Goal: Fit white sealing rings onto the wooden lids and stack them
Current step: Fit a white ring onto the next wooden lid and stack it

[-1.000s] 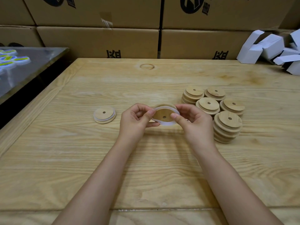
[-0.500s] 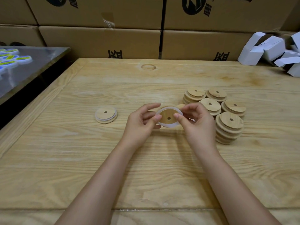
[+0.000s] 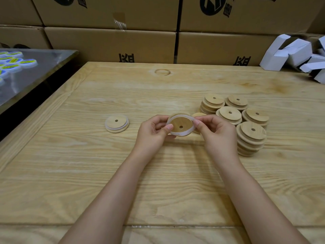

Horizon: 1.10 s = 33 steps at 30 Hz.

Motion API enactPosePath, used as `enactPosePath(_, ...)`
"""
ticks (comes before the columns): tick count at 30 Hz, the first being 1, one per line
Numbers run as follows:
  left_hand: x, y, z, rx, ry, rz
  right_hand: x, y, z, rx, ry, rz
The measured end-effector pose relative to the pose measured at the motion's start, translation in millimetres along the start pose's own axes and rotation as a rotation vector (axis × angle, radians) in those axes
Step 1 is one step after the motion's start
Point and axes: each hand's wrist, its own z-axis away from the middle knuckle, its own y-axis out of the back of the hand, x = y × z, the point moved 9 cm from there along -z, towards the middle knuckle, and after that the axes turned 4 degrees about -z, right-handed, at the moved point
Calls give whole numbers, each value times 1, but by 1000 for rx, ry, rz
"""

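Over the middle of the wooden table I hold a round wooden lid with a small centre hole. A white sealing ring runs round its raised inner disc. My left hand grips the lid's left edge, thumb on the ring. My right hand pinches its right edge. A lid with a white ring fitted lies flat to the left. Several stacks of bare wooden lids stand to the right, and another lid lies partly hidden behind my hands.
Cardboard boxes wall off the far edge. Folded white cartons are heaped at the back right. To the left a metal-topped table carries small white discs with yellow-green labels, with a dark gap between the tables.
The lid has turned and shifted slightly in my hands. My left fingers, spread half a second ago, now curl round the lid's edge, and the ring sits lower around the lid.
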Motion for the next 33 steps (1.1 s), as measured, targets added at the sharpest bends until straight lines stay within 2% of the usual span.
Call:
enactPosePath(8,-1,0,3,13,21,82,0,-2,-2,-36,-42,-41)
enactPosePath(16,-2,-4,3,-84,55,47,-7,-6,3,-18,70,77)
enactPosePath(21,-2,-12,7,-159,44,-22,-11,-14,9,-67,112,160)
enactPosePath(30,3,-10,6,-53,-7,39,-15,-15,12,-36,148,197)
enactPosePath(33,6,-7,5,-44,-34,41,-12,-13,11,-25,121,121)
